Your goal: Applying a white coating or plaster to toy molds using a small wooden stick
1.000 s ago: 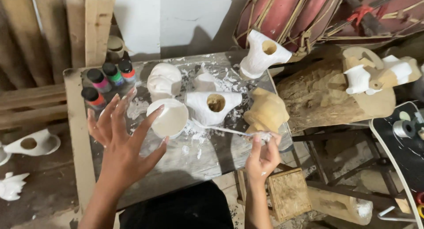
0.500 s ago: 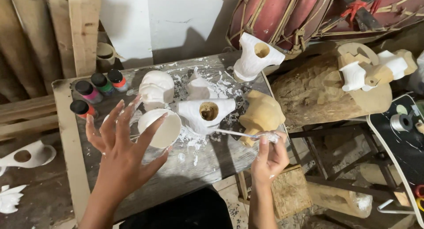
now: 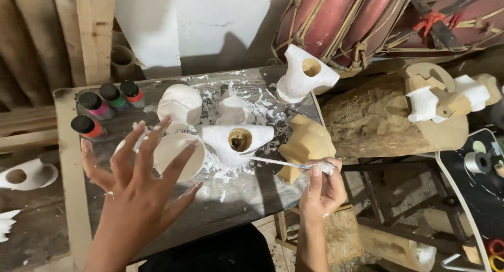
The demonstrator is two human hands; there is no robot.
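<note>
The right hand [image 3: 321, 190] pinches a paint-coated brush [image 3: 286, 163] just right of the white carved piece [image 3: 237, 141]; the left hand [image 3: 137, 185] hovers, fingers spread, just left of it.

Dark, worn wooden surface [image 3: 247, 198], heavily splattered with white paint and flecks. At the far left corner, four small paint bottles [image 3: 105, 106] with black caps, clustered together. Near the centre, a rounded white carving [image 3: 180, 104] beside a smaller white pointed piece [image 3: 232, 108]. In front of these, a white round bowl [image 3: 176, 154] and, just beside it, a white-painted carved piece with a round hollow [image 3: 239, 140]. At the far right corner, another white carved piece with a hole [image 3: 304, 75]. At the right edge, an unpainted pale wooden carving [image 3: 307, 143].
</note>
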